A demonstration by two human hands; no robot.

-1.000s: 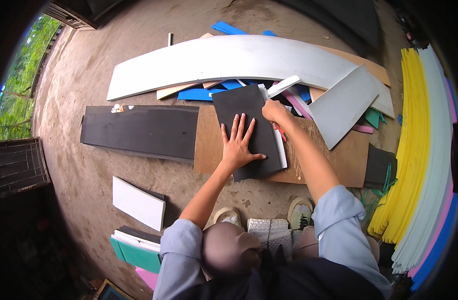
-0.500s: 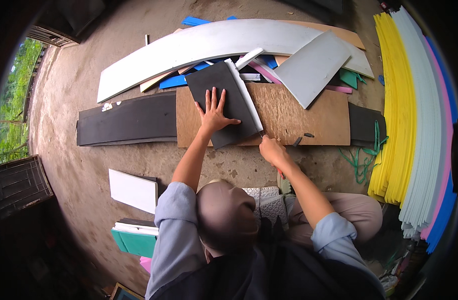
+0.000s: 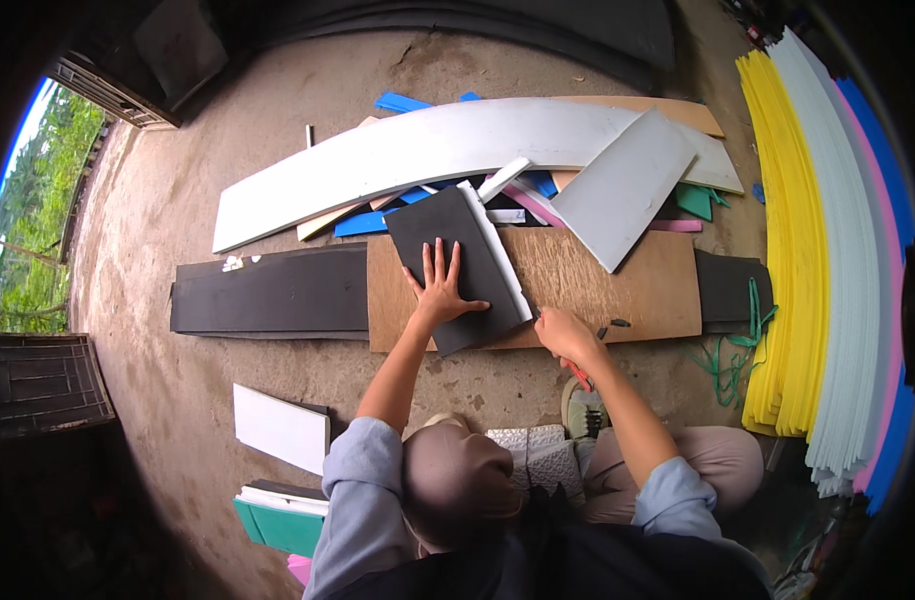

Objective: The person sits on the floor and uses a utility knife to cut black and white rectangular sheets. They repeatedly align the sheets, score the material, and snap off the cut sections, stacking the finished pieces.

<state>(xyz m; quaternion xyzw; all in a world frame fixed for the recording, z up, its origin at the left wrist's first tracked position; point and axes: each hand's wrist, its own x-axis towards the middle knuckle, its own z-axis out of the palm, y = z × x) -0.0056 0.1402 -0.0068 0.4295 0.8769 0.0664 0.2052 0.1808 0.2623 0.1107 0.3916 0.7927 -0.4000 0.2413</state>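
My left hand [image 3: 440,295] lies flat with fingers spread on a black foam sheet [image 3: 426,228]. Under that sheet a white foam sheet [image 3: 502,256] shows as a strip along its right edge. Both lie slanted across a brown wooden board [image 3: 608,285]. My right hand [image 3: 566,335] is closed around a cutter knife [image 3: 581,378], whose red handle end sticks out below the palm. The fist is just right of the sheets' near corner, over the board's front edge. The blade is too small to make out clearly.
Beyond the board are a long white sheet [image 3: 398,150], a grey-white panel [image 3: 628,190] and coloured offcuts. Long black sheets [image 3: 268,295] extend under the board. Tall yellow sheets [image 3: 778,250] stand at right, near green string [image 3: 723,372]. A white piece [image 3: 278,428] lies near left.
The whole scene sits lower in the picture as the view has tilted. My right hand is slightly farther from the sheets' corner, and more of the red handle shows. My left hand stays on the black sheet.
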